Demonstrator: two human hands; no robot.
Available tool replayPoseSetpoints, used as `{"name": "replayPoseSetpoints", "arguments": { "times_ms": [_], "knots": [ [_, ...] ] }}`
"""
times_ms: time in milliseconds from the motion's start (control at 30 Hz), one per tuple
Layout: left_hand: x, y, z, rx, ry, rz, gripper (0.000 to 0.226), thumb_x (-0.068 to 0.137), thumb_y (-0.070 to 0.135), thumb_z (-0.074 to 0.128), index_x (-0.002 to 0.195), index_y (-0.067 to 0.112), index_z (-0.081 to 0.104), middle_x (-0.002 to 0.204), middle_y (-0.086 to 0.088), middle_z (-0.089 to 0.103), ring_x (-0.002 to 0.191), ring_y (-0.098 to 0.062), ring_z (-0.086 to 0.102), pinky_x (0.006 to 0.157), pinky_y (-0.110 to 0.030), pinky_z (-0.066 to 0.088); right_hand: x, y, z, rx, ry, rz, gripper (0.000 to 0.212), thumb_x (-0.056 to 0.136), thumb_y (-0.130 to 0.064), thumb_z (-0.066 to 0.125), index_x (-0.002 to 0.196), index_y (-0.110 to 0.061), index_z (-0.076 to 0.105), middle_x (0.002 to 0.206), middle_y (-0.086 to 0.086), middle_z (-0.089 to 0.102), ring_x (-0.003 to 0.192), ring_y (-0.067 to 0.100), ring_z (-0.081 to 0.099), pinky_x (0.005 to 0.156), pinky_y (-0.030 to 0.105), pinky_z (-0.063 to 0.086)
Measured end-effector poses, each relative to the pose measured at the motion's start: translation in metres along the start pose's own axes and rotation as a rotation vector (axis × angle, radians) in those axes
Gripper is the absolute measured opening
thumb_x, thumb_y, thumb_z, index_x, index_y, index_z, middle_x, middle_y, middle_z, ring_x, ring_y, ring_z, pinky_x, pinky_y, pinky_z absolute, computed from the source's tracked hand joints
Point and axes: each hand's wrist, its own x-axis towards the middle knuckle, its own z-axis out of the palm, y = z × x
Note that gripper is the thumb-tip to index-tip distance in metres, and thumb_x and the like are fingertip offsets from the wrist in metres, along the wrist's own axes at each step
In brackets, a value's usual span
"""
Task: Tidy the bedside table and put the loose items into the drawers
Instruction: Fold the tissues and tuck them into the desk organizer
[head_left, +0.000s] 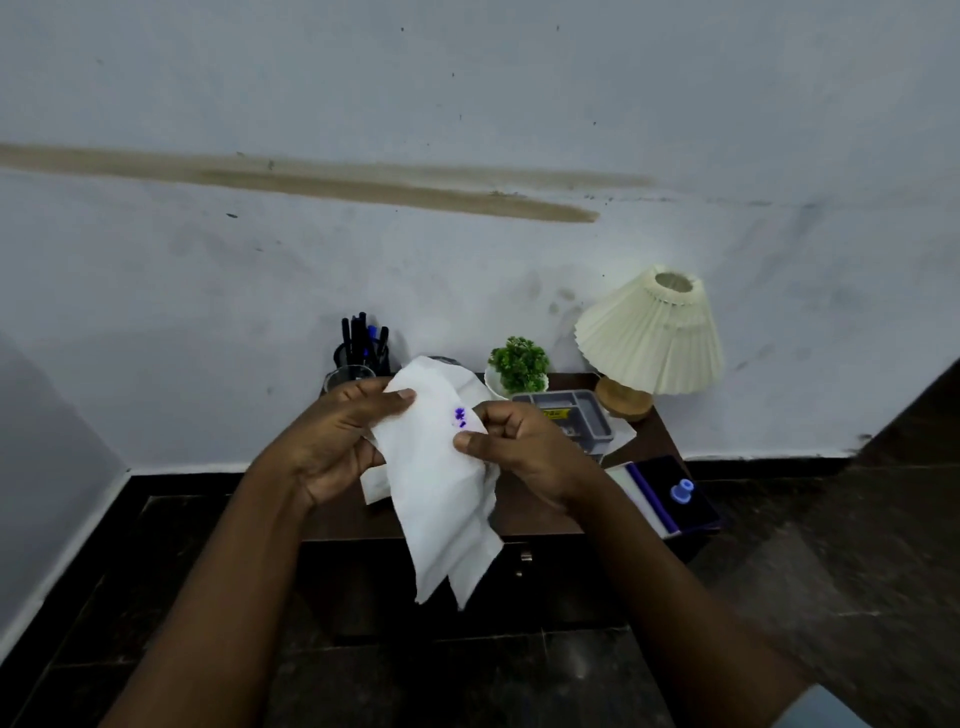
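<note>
Both hands hold a white tissue (441, 493) with a small purple ink stain above the dark brown bedside table (519, 522). My left hand (332, 441) pinches its upper left edge and my right hand (524, 452) grips its right side near the stain. The tissue hangs down in front of the table's closed drawer, whose metal handle (524, 564) shows below. More white paper (375, 486) lies on the table under my hands.
On the table stand a black pen holder (363, 348) with several pens, a glass (345, 376), a small potted plant (519, 366), a grey compartment tray (571, 415), a pleated cream lamp (649, 338) and a dark notebook (670, 499) with a blue cap on it. Dark tiled floor surrounds the table.
</note>
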Motion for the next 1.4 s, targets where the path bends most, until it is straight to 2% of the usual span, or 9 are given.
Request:
{"name": "replayPoseSetpoints", "arguments": {
  "times_ms": [233,400,533,633,767,1000,1167,1300,1400],
  "knots": [
    [0.011,-0.010,0.026,-0.238,0.335,0.129,0.023,0.087,0.004,0.075,0.109,0.009,0.075,0.109,-0.014,0.078,0.094,-0.028,0.077,0.076,-0.041,0.065,0.003,0.001,0.001,0.074,0.137,0.053,0.010,0.094,-0.017,0.073,0.100,-0.011,0.078,0.111,0.016,0.076,0.101,0.028,0.074,0.087,0.036,0.060],
    [0.009,-0.018,0.040,-0.425,0.259,-0.128,0.024,0.088,0.025,0.077,0.104,0.008,0.081,0.106,-0.018,0.078,0.089,-0.032,0.079,0.067,-0.046,0.064,0.013,0.010,0.000,0.232,0.302,0.047,0.010,0.095,-0.010,0.069,0.097,-0.009,0.078,0.112,0.019,0.075,0.105,0.032,0.073,0.092,0.041,0.059],
    [0.010,-0.029,0.048,-0.388,0.271,-0.156,0.042,0.080,0.013,0.081,0.120,0.001,0.072,0.118,-0.023,0.074,0.104,-0.038,0.075,0.082,-0.053,0.062,0.014,0.013,-0.003,0.277,0.381,0.046,0.017,0.099,-0.009,0.063,0.096,-0.013,0.080,0.112,0.016,0.076,0.105,0.029,0.073,0.089,0.038,0.060],
    [0.013,-0.034,0.052,-0.358,0.310,-0.053,0.053,0.085,-0.004,0.074,0.136,0.002,0.061,0.126,-0.024,0.070,0.117,-0.042,0.068,0.095,-0.058,0.057,0.015,0.011,-0.003,0.343,0.347,0.075,0.018,0.097,-0.008,0.063,0.108,-0.008,0.077,0.117,0.017,0.074,0.112,0.032,0.070,0.097,0.044,0.057],
    [0.016,-0.034,0.056,-0.377,0.348,0.116,0.054,0.086,-0.015,0.066,0.137,0.004,0.059,0.123,-0.019,0.073,0.103,-0.039,0.073,0.083,-0.057,0.061,0.011,0.003,0.002,0.438,0.234,0.105,0.035,0.095,-0.003,0.061,0.130,-0.002,0.063,0.126,0.018,0.070,0.118,0.035,0.068,0.101,0.049,0.055],
    [0.016,-0.037,0.063,-0.307,0.395,0.236,0.058,0.086,-0.017,0.066,0.138,0.006,0.056,0.123,-0.014,0.074,0.115,-0.040,0.069,0.098,-0.062,0.054,0.011,0.005,0.001,0.396,0.202,0.163,0.041,0.095,-0.005,0.065,0.136,-0.007,0.059,0.128,0.018,0.070,0.117,0.039,0.067,0.101,0.057,0.052],
    [0.019,-0.040,0.062,-0.297,0.385,0.234,0.056,0.085,-0.014,0.070,0.136,0.007,0.057,0.119,-0.012,0.076,0.115,-0.038,0.070,0.097,-0.058,0.056,0.012,0.011,-0.002,0.388,0.206,0.131,0.037,0.092,-0.002,0.069,0.128,-0.005,0.065,0.125,0.019,0.071,0.114,0.038,0.069,0.089,0.045,0.060],
    [0.019,-0.038,0.057,-0.327,0.327,0.052,0.053,0.085,-0.003,0.075,0.133,0.009,0.059,0.129,-0.016,0.069,0.099,-0.029,0.074,0.072,-0.039,0.064,0.015,0.013,-0.002,0.500,0.343,0.127,0.033,0.093,0.002,0.065,0.126,-0.001,0.066,0.120,0.021,0.073,0.109,0.037,0.072,0.082,0.043,0.062],
    [0.019,-0.038,0.056,-0.248,0.288,0.095,0.062,0.085,-0.017,0.067,0.138,0.011,0.053,0.126,-0.017,0.069,0.096,-0.024,0.072,0.073,-0.036,0.063,0.015,0.010,-0.004,0.487,0.400,0.108,0.032,0.093,0.008,0.061,0.123,-0.003,0.067,0.118,0.021,0.073,0.104,0.035,0.073,0.084,0.046,0.063]
  ]
}}
